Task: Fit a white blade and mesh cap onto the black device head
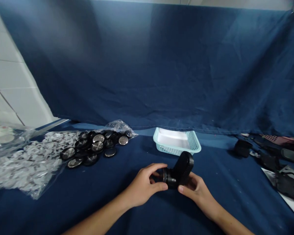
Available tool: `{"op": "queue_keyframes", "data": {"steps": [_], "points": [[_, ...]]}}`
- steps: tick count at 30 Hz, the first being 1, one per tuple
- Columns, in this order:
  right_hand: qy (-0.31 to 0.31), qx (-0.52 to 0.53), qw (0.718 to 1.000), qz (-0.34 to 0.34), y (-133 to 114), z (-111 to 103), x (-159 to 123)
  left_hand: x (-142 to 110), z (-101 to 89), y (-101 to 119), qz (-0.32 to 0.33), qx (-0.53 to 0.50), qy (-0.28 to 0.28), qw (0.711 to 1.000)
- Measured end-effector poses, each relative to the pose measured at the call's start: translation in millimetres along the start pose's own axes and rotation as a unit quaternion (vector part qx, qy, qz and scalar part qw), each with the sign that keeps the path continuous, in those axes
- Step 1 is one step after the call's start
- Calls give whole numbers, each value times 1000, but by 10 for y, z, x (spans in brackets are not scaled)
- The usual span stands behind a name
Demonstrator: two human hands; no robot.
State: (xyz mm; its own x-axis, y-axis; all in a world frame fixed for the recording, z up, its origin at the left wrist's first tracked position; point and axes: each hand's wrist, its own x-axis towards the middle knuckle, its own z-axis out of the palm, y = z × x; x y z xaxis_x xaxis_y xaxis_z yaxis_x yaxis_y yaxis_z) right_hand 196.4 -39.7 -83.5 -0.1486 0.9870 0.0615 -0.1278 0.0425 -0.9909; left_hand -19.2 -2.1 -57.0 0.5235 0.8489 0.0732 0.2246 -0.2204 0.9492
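Note:
Between my hands, above the blue cloth, is a black device (183,168) that looks like a fabric shaver, with a rounded oblong body and a round head (168,178) on its left side. My left hand (148,184) grips the rim of that head between thumb and fingers. The body is held from the right by my right hand (194,189), thumb low at the front and fingers partly hidden behind it. Farther left lies a pile of round black caps (97,147) with silver mesh faces. Whether the head is a separate cap cannot be made out.
Beyond my hands stands a light-blue plastic basket (176,150) with a white lining. A clear bag (26,166) of small white-grey parts lies at left. Black items (242,148) and a white sheet (290,200) are at right. A blue curtain (147,65) hangs behind.

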Motion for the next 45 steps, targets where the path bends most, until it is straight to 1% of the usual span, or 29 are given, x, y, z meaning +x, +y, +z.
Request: {"op": "queue_keyframes", "data": {"steps": [2, 5, 7, 9, 12, 14, 16, 17, 18, 19, 20, 22, 23, 24, 26, 27, 28, 29, 30, 31, 32, 33, 35, 40, 41, 43, 45], "points": [[-3, -8, 1000, 1, -6, -20, 7, -13, -1, 23, 42, 17, 7, 999], [-15, -17, 1000, 11, 28, -80, 14, -33, 13, 30, 86, 58, 7, 995], [-29, 9, 999, 31, 79, -132, 15, -50, 30, 27, 125, 108, 6, 986], [-39, 60, 996, 48, 140, -184, 15, -74, 47, 30, 173, 174, 6, 969], [-54, 126, 989, 62, 219, -243, 15, -119, 63, 51, 249, 289, -5, 924], [-43, 159, 983, 77, 252, -269, 11, -151, 71, 66, 306, 368, -10, 878], [-13, 183, 979, 91, 264, -284, 1, -184, 88, 80, 366, 435, -5, 823], [0, 190, 977, 99, 260, -288, -4, -202, 101, 90, 389, 458, 0, 799], [5, 193, 975, 106, 251, -290, -8, -221, 117, 103, 405, 471, 1, 784], [3, 192, 975, 112, 235, -288, -12, -240, 134, 119, 411, 474, -4, 779], [-5, 188, 975, 117, 214, -283, -14, -258, 152, 138, 409, 468, -15, 783], [-26, 175, 977, 118, 161, -267, -12, -286, 184, 172, 389, 434, -23, 812], [-39, 169, 978, 113, 133, -256, -9, -292, 198, 183, 372, 411, -10, 832], [-51, 163, 980, 106, 107, -245, -5, -292, 210, 185, 343, 386, 16, 856], [-74, 143, 983, 89, 65, -225, 3, -268, 231, 163, 251, 322, 89, 909], [-82, 127, 985, 81, 52, -217, 6, -244, 240, 138, 191, 281, 116, 933], [-83, 110, 988, 76, 46, -211, 8, -214, 249, 107, 125, 236, 131, 955], [-76, 95, 990, 74, 45, -205, 10, -179, 256, 71, 61, 186, 137, 971], [-65, 82, 992, 74, 50, -200, 10, -143, 263, 33, 5, 137, 135, 981], [-53, 73, 993, 75, 57, -195, 9, -106, 268, -2, -39, 90, 130, 987], [-43, 67, 994, 77, 66, -189, 7, -73, 271, -35, -68, 49, 124, 989], [-37, 59, 994, 79, 74, -182, 4, -44, 272, -62, -83, 16, 119, 989], [-35, 35, 996, 75, 81, -164, -5, -3, 269, -104, -87, -20, 109, 990], [-58, -73, 996, 5, 75, -125, -20, 18, 247, -203, -93, -27, 106, 990], [-63, -75, 995, 4, 76, -121, -19, 11, 244, -222, -87, -29, 107, 990], [-62, -48, 997, 24, 78, -119, -9, -13, 241, -243, -69, -15, 112, 991], [-55, -17, 998, 41, 76, -124, 7, -54, 243, -236, -39, 30, 113, 992]]}}
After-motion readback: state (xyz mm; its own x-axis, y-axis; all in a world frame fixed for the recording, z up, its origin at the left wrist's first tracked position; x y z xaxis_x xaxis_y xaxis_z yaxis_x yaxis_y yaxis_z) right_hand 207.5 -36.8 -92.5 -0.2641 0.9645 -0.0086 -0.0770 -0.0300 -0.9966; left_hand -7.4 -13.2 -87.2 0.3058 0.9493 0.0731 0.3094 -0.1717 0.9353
